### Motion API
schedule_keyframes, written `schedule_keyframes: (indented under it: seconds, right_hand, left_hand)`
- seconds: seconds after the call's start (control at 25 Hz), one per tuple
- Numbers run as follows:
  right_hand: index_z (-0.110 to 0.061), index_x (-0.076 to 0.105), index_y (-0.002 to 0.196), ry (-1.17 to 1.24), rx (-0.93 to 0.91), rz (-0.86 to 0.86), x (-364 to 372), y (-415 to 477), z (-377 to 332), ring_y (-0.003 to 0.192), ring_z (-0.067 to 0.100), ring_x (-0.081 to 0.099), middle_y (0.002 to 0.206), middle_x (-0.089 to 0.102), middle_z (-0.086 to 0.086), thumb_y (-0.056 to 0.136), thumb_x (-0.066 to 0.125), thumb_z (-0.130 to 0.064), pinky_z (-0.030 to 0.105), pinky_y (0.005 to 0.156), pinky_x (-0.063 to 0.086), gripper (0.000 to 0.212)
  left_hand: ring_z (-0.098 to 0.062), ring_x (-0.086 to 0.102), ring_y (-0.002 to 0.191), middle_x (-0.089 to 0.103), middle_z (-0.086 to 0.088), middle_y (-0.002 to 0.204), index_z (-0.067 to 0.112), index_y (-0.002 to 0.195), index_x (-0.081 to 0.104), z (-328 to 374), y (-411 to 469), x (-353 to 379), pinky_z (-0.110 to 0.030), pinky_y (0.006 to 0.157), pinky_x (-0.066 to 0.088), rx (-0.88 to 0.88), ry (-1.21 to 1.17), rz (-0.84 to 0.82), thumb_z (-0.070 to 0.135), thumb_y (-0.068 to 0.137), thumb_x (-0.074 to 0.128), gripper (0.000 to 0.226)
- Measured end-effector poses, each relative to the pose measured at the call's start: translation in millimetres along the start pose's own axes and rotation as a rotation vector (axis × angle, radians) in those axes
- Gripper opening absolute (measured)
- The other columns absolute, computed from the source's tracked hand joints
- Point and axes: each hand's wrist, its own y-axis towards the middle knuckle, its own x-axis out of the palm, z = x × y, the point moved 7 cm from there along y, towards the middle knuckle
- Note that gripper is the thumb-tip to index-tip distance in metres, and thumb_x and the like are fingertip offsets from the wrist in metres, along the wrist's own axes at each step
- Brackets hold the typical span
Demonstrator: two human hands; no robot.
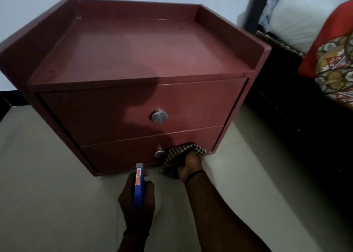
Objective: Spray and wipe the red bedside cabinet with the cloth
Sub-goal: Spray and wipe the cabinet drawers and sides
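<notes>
Cabinet lower drawer — right hand presses the bunched cloth against it; left hand, nearer, fingers wrapped around the spray bottle.

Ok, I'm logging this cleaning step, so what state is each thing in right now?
top drawer: shut.
bottom drawer: shut.
cloth: bunched, pressed on the bottom drawer front.
spray bottle: held, nozzle toward the bottom drawer.
left hand: grips the spray bottle.
right hand: grips the cloth.

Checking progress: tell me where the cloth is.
Head view, lower centre: the cloth sits against the lower drawer, right of its knob, in the right hand.
</notes>
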Motion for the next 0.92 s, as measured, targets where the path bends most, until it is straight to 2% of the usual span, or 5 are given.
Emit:
schedule_keyframes:
  seconds: [0.2, 0.32, 0.56, 0.76, 0.92]
  right_hand:
    - [-0.021, 0.062, 0.107, 0.139, -0.443, 0.172, 20, -29, -78, 0.090, 0.019, 0.067, 0.108, 0.069, 0.004, 0.092, 0.055, -0.043, 0.034, 0.083, 0.056, 0.027]
    - [-0.012, 0.048, 0.102, 0.018, -0.815, 0.335, 28, -84, -142, 0.083, 0.016, 0.054, 0.089, 0.054, -0.003, 0.094, 0.060, -0.023, 0.022, 0.077, 0.042, 0.019]
    - [0.004, 0.053, 0.104, -0.250, -1.381, 0.174, 66, -151, -159, 0.095, 0.019, 0.051, 0.103, 0.054, 0.014, 0.091, 0.061, -0.002, 0.007, 0.085, 0.037, 0.017]
    - [0.003, 0.061, 0.116, -0.436, -1.734, 0.272, 85, -202, -192, 0.111, 0.025, 0.051, 0.114, 0.059, 0.021, 0.086, 0.058, -0.002, 0.017, 0.103, 0.032, 0.031]
    - [-0.019, 0.061, 0.127, -1.223, -1.799, 0.374, 128, -190, -221, 0.113, 0.032, 0.058, 0.121, 0.065, 0.011, 0.089, 0.052, -0.025, 0.046, 0.109, 0.036, 0.040]
  left_hand:
    - [-0.016, 0.066, 0.067, 0.068, 0.017, 0.086, 0.041, 0.098, 0.064, 7, -3, 9, -0.046, 0.063, 0.059, -0.034, -0.054, -0.014, 0.039, 0.073, 0.061, 0.024]
    - [-0.018, 0.063, 0.061, 0.066, 0.005, 0.076, 0.039, 0.087, 0.067, 18, 3, 10, -0.049, 0.060, 0.057, -0.076, -0.070, 0.002, 0.033, 0.072, 0.065, 0.017]
    - [-0.032, 0.068, 0.068, 0.071, 0.006, 0.085, 0.056, 0.101, 0.068, 53, 21, 6, -0.057, 0.065, 0.057, 0.030, -0.125, 0.034, 0.043, 0.070, 0.064, 0.034]
    - [-0.017, 0.070, 0.068, 0.072, 0.008, 0.083, 0.038, 0.093, 0.071, 101, 40, 7, -0.039, 0.065, 0.059, 0.077, -0.248, -0.015, 0.039, 0.070, 0.063, 0.024]
    - [-0.018, 0.064, 0.058, 0.072, 0.008, 0.083, 0.041, 0.092, 0.071, 152, 54, 0, -0.034, 0.057, 0.054, 0.074, -0.301, -0.071, 0.035, 0.072, 0.061, 0.023]
